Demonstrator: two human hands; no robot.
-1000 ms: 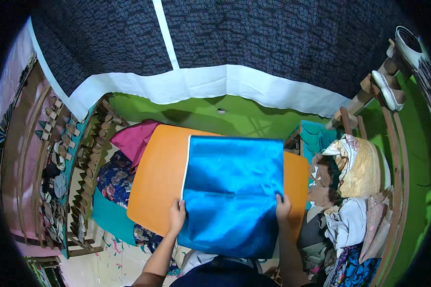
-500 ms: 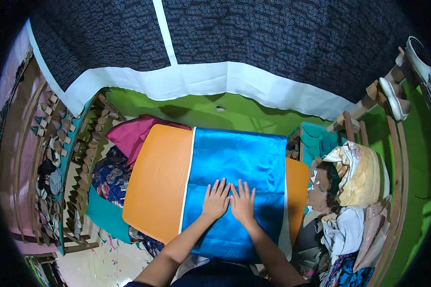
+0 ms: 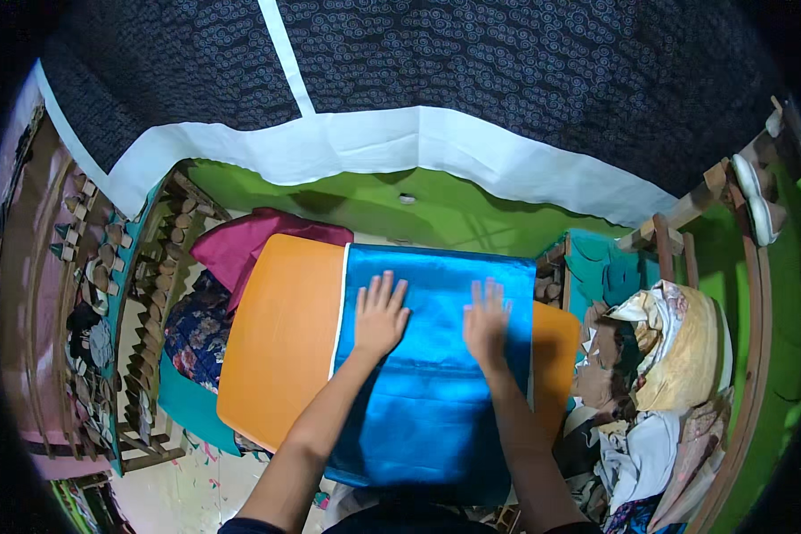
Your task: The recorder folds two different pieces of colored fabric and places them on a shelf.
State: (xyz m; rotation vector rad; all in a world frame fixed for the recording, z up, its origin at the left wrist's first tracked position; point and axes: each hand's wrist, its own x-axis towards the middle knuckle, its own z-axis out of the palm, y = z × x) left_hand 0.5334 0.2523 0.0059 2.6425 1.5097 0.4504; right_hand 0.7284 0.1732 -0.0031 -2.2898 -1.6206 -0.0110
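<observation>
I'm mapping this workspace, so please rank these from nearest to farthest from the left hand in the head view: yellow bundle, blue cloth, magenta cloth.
1. Blue cloth: directly beneath the left hand.
2. Magenta cloth: to the left, by the table's far-left edge.
3. Yellow bundle: well to the right, beyond the table.

No text, label, number or sign can be read on the blue cloth (image 3: 432, 378) beneath the fingers (image 3: 385, 290). None is legible on the dark cloth (image 3: 507, 76) beyond them.

Right grip (image 3: 487, 331) blurred, dark patterned cloth (image 3: 507, 80) cut off above.
</observation>
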